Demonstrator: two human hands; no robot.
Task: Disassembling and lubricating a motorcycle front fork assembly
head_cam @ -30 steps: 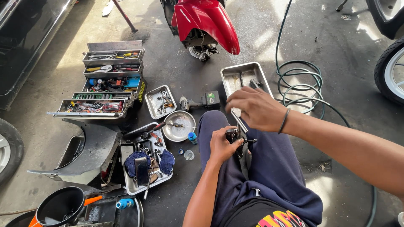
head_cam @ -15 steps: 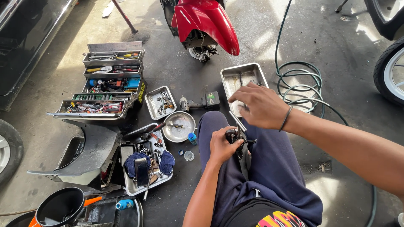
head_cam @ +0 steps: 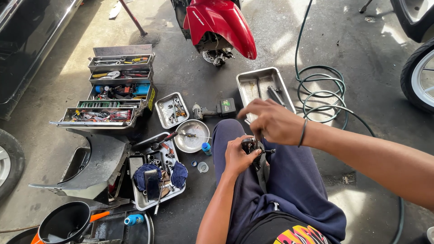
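dull brushed metal tray (head_cam: 247, 81), glossy red plastic scooter fender (head_cam: 226, 25), rough matt concrete floor (head_cam: 361, 68), soft navy cloth trousers (head_cam: 294, 190).

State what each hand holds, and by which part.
The left hand grips a small dark metal part around its body. The right hand pinches its top; nothing else is held.

dark, stained concrete floor (head_cam: 361, 58) with patches of sunlight at far right and shade at left. a red scooter (head_cam: 217, 22) stands at the far middle, a black car body (head_cam: 27, 40) along the far left, car wheels (head_cam: 418, 72) at the right edge. an open tiered toolbox (head_cam: 115, 88) sits left of centre, metal trays (head_cam: 264, 86) and a round bowl (head_cam: 191, 135) near it, a coiled green hose (head_cam: 323, 92) to the right, a black funnel (head_cam: 65, 221) at near left
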